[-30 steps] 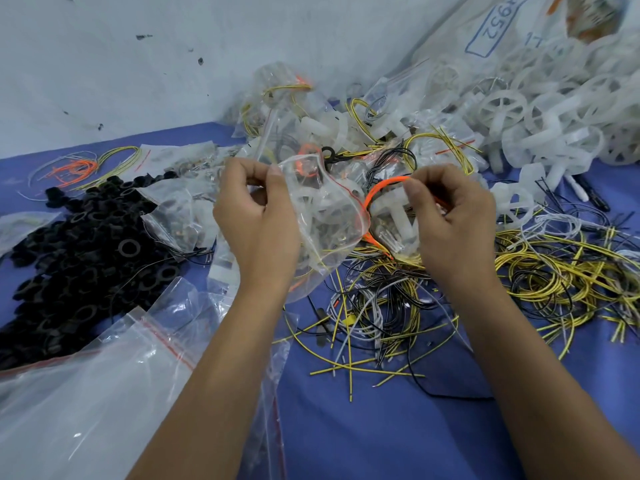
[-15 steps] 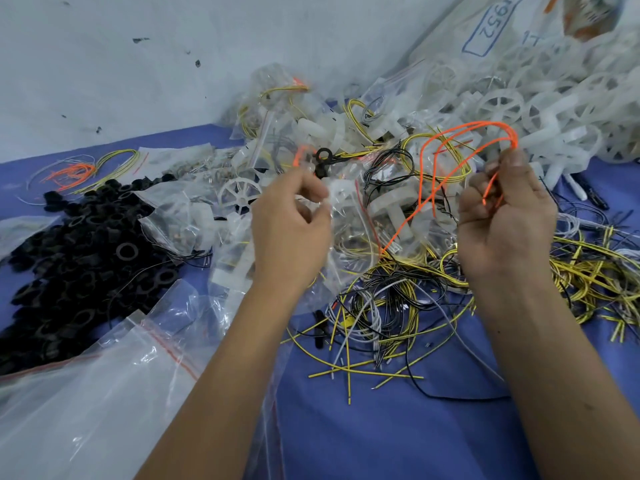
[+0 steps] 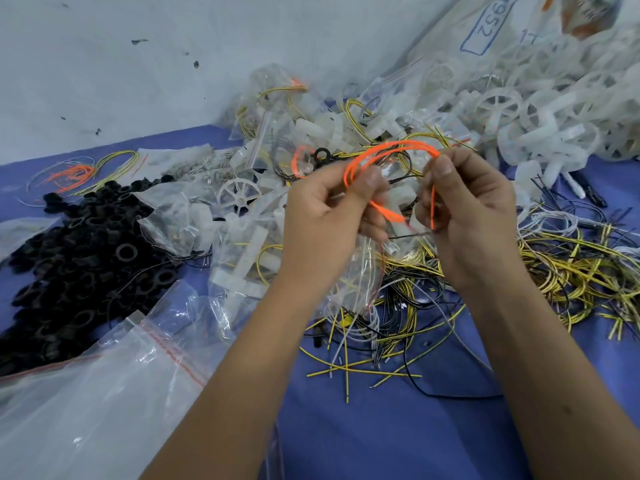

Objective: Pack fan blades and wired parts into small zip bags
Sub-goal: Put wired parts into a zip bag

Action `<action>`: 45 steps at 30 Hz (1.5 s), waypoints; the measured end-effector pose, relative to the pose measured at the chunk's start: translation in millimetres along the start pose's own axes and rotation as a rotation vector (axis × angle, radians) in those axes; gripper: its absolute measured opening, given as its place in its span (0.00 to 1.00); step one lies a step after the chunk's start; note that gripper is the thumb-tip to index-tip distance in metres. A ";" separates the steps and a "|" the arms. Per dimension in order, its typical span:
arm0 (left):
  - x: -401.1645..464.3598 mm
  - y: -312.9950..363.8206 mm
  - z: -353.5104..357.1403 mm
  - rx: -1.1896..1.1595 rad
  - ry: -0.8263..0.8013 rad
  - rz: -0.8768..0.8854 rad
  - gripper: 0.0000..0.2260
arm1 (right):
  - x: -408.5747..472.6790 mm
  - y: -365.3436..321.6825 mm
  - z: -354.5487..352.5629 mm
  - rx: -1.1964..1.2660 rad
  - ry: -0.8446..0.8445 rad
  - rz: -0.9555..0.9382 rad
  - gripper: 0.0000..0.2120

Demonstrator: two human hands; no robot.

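Orange wire [image 3: 391, 148] arcs between both hands, a thin looped strand held up above the mess on the blue table [image 3: 381, 427]. The left hand [image 3: 332, 216] pinches one end of the arc between thumb and forefinger, fingers curled tight on it; the right hand [image 3: 471, 209] pinches the other end the same way, with a tail of the wire dropping straight down past its fingers. So the loop's long axis runs left to right, hand to hand, and sits at fingertip height.

Down below the left hand hangs a small zip bag [image 3: 360, 278], clear with a red seal line; it looks tucked under that hand's lower fingers, though exactly how it is held cannot be told. That is the relation that matters: the bag lies under and just left of the wire, nearer the left hand, so the likely next job is folding the loop small and feeding it downward into the bag's mouth.

Counting: one orange wire in hand, apparently doubled into two or three loops. One bag in hand. Another orange bundle [image 3: 71, 174] lies far left. White fan blades [image 3: 519, 112], yellow wires [image 3: 571, 265] and black rings [image 3: 76, 251] lie in heaps too dense to count.
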State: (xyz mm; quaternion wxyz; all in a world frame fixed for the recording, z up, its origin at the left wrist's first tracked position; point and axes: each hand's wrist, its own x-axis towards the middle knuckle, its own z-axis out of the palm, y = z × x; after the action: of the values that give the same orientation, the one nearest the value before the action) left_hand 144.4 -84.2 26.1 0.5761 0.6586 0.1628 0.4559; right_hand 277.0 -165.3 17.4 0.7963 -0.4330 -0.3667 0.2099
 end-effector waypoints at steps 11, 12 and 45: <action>-1.8 -12.2 10.5 -0.294 0.142 -0.029 0.06 | -5.7 9.3 6.5 -0.067 -0.110 0.238 0.07; -3.3 -14.7 13.8 -0.274 0.156 -0.032 0.05 | -4.5 9.7 5.2 -0.055 -0.088 0.250 0.09; 3.0 -13.7 -15.4 0.437 -0.034 0.006 0.11 | 1.4 15.7 -15.9 -1.010 -0.328 -0.169 0.10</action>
State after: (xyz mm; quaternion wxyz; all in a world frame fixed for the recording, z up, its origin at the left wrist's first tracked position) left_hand 138.1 -68.7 13.6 0.4210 0.7759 0.2458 0.4005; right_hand 289.9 -164.5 -1.0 0.4351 -0.6927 -0.5752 0.0074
